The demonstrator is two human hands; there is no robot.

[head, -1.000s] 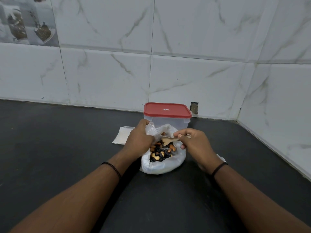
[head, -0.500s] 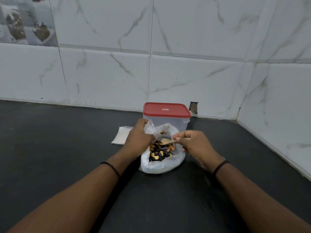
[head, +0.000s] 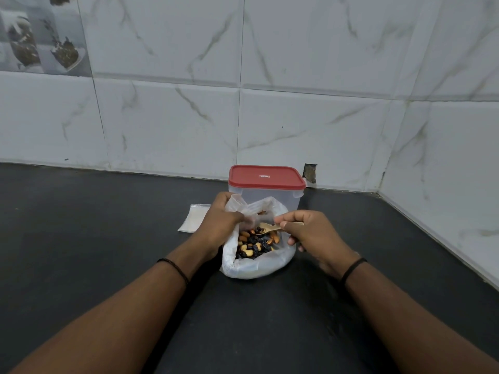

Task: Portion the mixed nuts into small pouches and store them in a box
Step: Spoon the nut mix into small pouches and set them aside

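Observation:
A clear plastic bag [head: 256, 267] of mixed nuts [head: 255, 245] sits open on the black counter. My left hand [head: 222, 226] grips a small clear pouch [head: 239, 209] at the bag's left rim. My right hand [head: 307, 236] holds a small wooden spoon [head: 266, 228] with its bowl over the nuts, a little food in it. Right behind the bag stands a clear box with a red lid [head: 266, 177], closed.
A flat stack of small white pouches [head: 193, 218] lies on the counter just left of my left hand. The tiled wall runs close behind the box and turns a corner at the right. The black counter [head: 81, 238] stretches out to the left.
The spoon has dipped lower toward the nuts and my right hand has shifted slightly left. My left hand keeps its hold at the bag's rim.

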